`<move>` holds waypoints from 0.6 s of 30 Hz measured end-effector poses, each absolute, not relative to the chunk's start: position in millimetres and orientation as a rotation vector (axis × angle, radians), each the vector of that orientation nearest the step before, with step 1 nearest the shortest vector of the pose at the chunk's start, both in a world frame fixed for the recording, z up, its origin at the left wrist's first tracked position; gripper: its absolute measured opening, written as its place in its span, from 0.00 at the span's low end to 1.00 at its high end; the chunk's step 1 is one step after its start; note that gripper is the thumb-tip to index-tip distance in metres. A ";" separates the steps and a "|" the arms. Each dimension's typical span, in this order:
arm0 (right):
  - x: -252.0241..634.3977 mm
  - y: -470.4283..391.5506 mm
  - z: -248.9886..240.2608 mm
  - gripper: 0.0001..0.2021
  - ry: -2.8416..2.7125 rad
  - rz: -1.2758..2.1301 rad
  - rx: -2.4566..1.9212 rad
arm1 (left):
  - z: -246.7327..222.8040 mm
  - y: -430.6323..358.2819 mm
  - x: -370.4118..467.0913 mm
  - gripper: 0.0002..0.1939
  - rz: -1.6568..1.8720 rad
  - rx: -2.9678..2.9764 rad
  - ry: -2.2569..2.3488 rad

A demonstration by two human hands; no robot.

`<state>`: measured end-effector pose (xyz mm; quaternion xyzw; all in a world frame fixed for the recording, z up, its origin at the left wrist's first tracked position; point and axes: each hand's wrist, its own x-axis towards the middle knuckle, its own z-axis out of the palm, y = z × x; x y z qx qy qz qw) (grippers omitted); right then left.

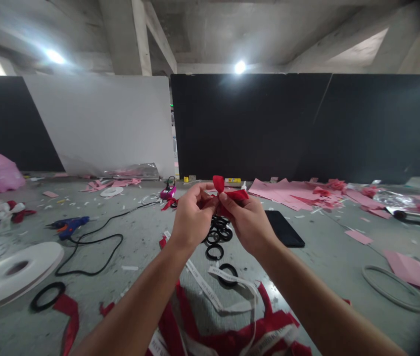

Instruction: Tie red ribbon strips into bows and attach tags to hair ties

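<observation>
Both hands meet above the table, pinching a red ribbon (218, 183) folded into loops like a small bow. My left hand (193, 217) is closed on its left side, where fingers hide part of it. My right hand (251, 222) grips it from the right, thumb pressed on the middle, with one loop sticking up and another pointing right. Below the hands lie several black rings (214, 252). A white printed ribbon (206, 291) runs across the table toward me, near a tangle of red ribbon strips (239, 336).
On the left are a blue glue gun (69, 226) with its black cord, a white ribbon spool (46, 262) and a black ring (47, 296). A dark flat tablet (284, 228) lies right of my hands. Pink paper sheets (284, 193) and a grey hoop (393, 289) are farther right.
</observation>
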<state>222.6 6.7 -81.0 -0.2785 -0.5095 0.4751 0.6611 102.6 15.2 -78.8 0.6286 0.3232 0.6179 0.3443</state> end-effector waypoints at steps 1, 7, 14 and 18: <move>222.0 6.9 -81.4 0.10 -1.139 1.071 -0.622 | -79.4 15.3 103.3 0.13 1.597 1.610 0.830; 221.0 4.6 -81.4 0.10 -1.126 1.062 -0.605 | -75.6 11.9 102.8 0.15 1.496 1.500 0.771; 230.6 -3.3 -68.5 0.09 -1.333 1.177 -0.674 | -58.9 1.9 91.6 0.15 1.321 1.567 0.690; 232.0 -6.3 -65.1 0.13 -1.411 1.192 -0.737 | -58.8 2.1 91.3 0.15 1.391 1.607 0.891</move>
